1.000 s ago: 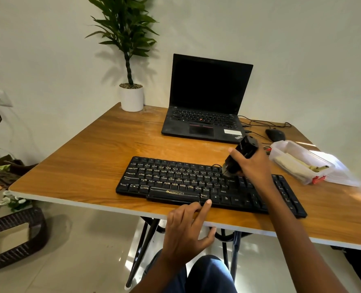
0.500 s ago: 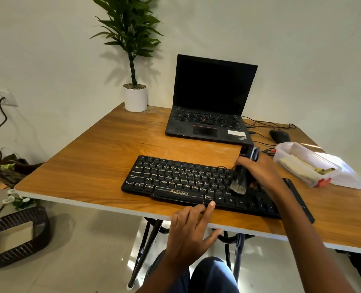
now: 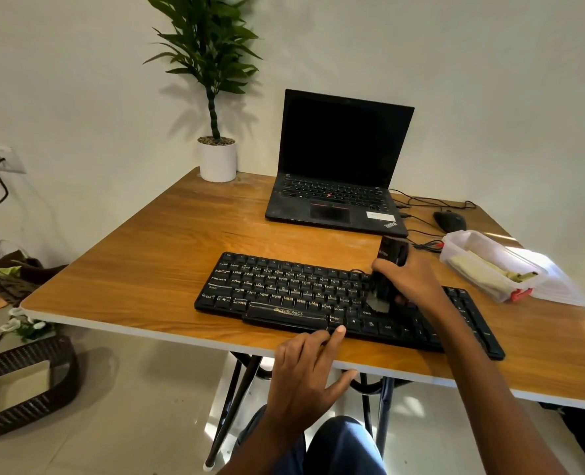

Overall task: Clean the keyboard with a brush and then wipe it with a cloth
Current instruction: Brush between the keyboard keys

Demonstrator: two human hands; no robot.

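- While curling round the black brush (image 3: 390,255), the fingers of the right hand (image 3: 411,279) are clamping its handle. The handle is standing nearly upright with the bristle end pointing down.
- Pale bristles are touching the keys of the black keyboard (image 3: 284,293), at the right end of the main key block.
- Fingers of the left hand (image 3: 304,378) are lying relaxed and slightly apart, gripping nothing. The index fingertip is touching the keyboard's front edge just right of the space bar. The thumb is reaching out below the rim of the tabletop (image 3: 147,269).
- Keyboard is lying flat near the front edge of the wooden tabletop, with its right end passing under the right forearm.
- Behind the keyboard, an open black laptop (image 3: 339,173) is standing with a dark screen. A black mouse (image 3: 450,221) is lying to its right among thin cables.
- Near the right hand, a clear plastic container (image 3: 483,265) is sitting on the tabletop. It is holding a pale item whose nature cannot be told.
- At the far left corner, a plant in a white pot (image 3: 217,161) is standing.
- On the floor at left, a dark woven basket (image 3: 61,378) is lying.
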